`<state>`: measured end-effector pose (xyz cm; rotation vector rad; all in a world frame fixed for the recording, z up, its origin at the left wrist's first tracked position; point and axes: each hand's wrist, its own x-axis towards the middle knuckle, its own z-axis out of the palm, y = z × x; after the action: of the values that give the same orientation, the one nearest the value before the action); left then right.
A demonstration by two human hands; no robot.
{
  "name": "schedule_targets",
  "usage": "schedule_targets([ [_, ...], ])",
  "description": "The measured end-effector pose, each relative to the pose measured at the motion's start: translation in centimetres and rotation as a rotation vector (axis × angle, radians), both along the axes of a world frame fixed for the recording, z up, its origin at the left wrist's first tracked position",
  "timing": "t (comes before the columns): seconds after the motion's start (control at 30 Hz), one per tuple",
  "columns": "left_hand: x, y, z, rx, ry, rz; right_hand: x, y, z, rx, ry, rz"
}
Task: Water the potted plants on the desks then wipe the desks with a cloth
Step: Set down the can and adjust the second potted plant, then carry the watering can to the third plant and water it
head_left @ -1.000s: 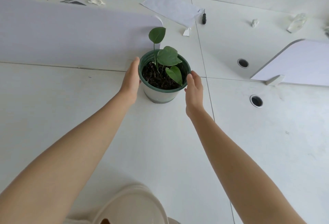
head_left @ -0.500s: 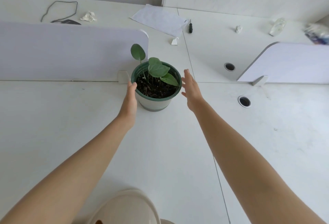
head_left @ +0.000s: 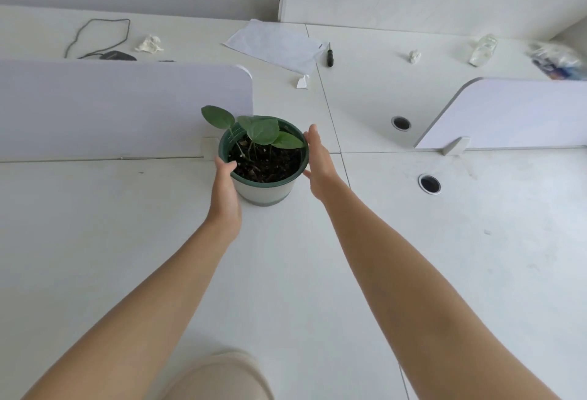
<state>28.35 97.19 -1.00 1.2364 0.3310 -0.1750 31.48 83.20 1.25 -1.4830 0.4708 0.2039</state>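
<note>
Right hand (head_left: 319, 161) newly against the pot (head_left: 263, 191), fingers straight; left hand (head_left: 225, 190) grip round its rim; divider (head_left: 111, 107) just behind.

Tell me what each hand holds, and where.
Left hand grips the plant pot by its near-left rim, thumb over the edge; right hand open beside it.

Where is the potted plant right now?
Head view, centre: the potted plant stands on the desk at the left divider's end, between left hand and right hand.

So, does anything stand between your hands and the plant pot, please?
Nothing visible does. The left hand holds the plant pot by its rim, thumb hooked over it; the right hand lies open at the opposite side.
</note>
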Motion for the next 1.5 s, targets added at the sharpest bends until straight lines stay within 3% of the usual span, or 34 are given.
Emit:
schedule_targets([
  [0.23, 0.8, 2.2, -0.3, 0.022, 0.001, -0.024, -3.6, 0.7, -0.3, 0.006, -0.133, -0.143],
  [0.4, -0.1, 0.8, -0.8, 0.117, -0.012, -0.152, -4.0, 1.3, -0.5, -0.021, -0.182, -0.032],
  [0.63, -3.1, 4.3, 3.1, 0.13, 0.209, 0.045, -6.0, -0.4, 0.8, -0.077, -0.087, 0.016],
  [0.73, -7.5, 7.5, 5.0, 0.113, 0.166, 0.074, -10.3, -0.7, 0.2, -0.086, -0.103, 0.072],
  [0.97, -20.3, 14.6, 7.7, 0.006, -0.049, 0.139, -23.2, -0.1, -0.8, -0.178, 0.054, 0.259],
  [1.07, -25.1, 15.9, 6.2, 0.019, -0.063, 0.161, -26.6, 1.1, -0.4, -0.239, 0.046, 0.299],
  [1.2, -29.1, 17.0, 2.8, 0.069, 0.071, 0.274, -29.7, 3.4, -0.2, -0.292, 0.019, 0.308],
  [1.5, -28.7, 17.8, -0.4, 0.087, 0.206, 0.355, -33.7, 7.5, -3.0, -0.37, 0.019, 0.083],
])
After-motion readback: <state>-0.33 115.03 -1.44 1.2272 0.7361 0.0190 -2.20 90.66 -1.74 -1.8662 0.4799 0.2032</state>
